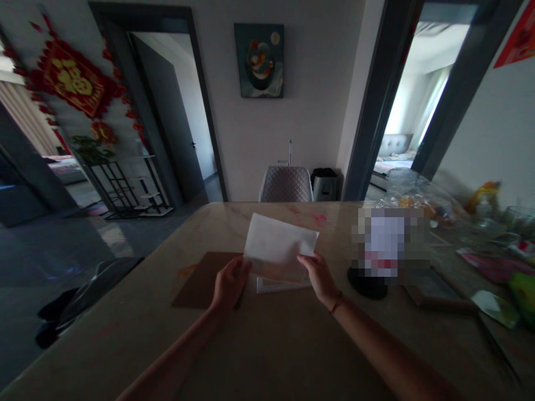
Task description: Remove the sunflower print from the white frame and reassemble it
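A white sheet of paper [278,242] is held up at a tilt above the table. My left hand [229,281] pinches its lower left corner, and my right hand [318,275] grips its lower right edge between thumb and fingers. Beneath the sheet lies a flat white-edged item [271,287], mostly hidden by the paper. To the left, partly behind my left hand, a brown board [196,284] rests flat on the table. A thin dark stick-like item [239,302] shows beside my left hand; I cannot tell what it is.
The marble-patterned table [267,351] carries a blurred-out object on a round black base [368,284] at right. Beyond it are a framed tray-like item [437,292], plastic bags [422,195] and glassware [518,220]. A quilted chair [286,184] stands at the far side.
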`<state>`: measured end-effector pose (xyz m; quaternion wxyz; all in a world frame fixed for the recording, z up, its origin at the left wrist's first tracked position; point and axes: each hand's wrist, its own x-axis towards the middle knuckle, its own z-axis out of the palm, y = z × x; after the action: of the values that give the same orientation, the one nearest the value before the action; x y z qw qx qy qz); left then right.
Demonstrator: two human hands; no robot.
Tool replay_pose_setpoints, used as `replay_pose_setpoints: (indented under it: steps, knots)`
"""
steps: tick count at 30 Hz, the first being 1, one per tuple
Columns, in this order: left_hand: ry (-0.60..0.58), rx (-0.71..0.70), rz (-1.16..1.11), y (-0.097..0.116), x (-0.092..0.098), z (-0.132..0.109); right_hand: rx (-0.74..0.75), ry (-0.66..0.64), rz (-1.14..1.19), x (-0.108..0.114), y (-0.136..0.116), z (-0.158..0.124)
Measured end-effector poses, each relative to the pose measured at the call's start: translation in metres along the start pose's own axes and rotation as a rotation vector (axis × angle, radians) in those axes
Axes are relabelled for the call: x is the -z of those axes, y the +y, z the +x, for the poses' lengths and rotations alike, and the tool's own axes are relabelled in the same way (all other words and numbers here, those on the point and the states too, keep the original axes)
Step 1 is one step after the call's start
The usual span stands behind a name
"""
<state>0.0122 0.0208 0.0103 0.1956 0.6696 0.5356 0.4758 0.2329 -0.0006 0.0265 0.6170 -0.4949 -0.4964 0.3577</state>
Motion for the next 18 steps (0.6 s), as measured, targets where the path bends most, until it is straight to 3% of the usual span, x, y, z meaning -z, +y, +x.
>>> replay_pose_setpoints:
  steps: [5, 11, 18]
  knots:
    - [0.028, 0.024, 0.085, 0.004, 0.003, -0.001, 0.103, -0.066, -0.131, 0.002, 0.006, 0.005]
    - [-0.070, -0.020, 0.146, 0.005, -0.002, -0.002, 0.138, 0.061, -0.313, 0.009, 0.023, 0.014]
    - [-0.203, -0.305, 0.392, 0.004, -0.007, -0.007, 0.129, 0.213, -0.426, 0.033, 0.029, 0.033]
